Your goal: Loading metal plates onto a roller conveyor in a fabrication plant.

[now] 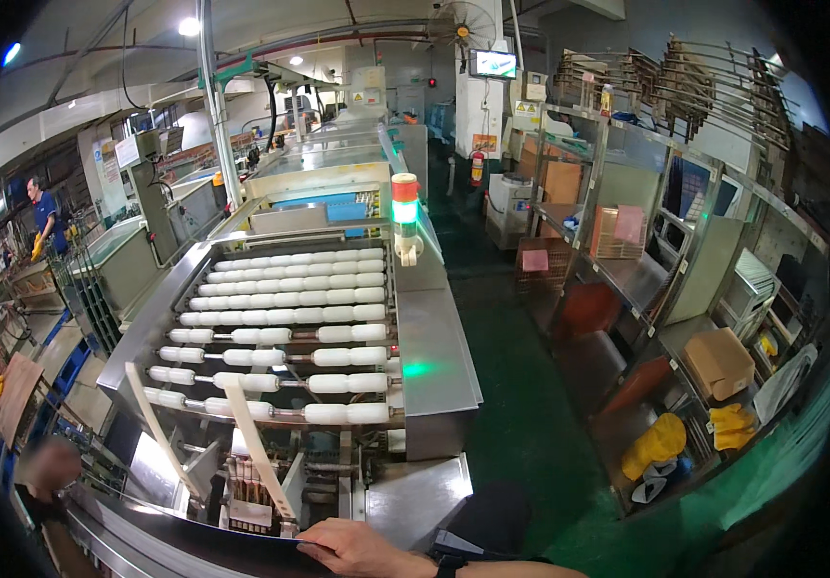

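My right hand point(362, 550) reaches in from the lower right, a black band on its wrist. Its thumb and fingers close on the right end of a thin, dark flat panel point(227, 548) along the lower edge. At the lower left, a forearm with a dark band ends in a blurred shape beside the panel's left end. This looks like my left hand point(49, 464); its fingers cannot be made out. Just beyond the panel stand two pale upright bars point(259, 448) point(158, 424) at the front of a roller conveyor point(434, 352) with rows of white rollers point(285, 315).
A red-and-green signal light point(404, 207) rises from the conveyor's right side. Along the right, metal shelving point(617, 279) holds a cardboard box point(719, 362) and yellow gloves point(654, 445). Green floor point(506, 385) runs between them. A person in blue point(41, 214) stands far left near racks.
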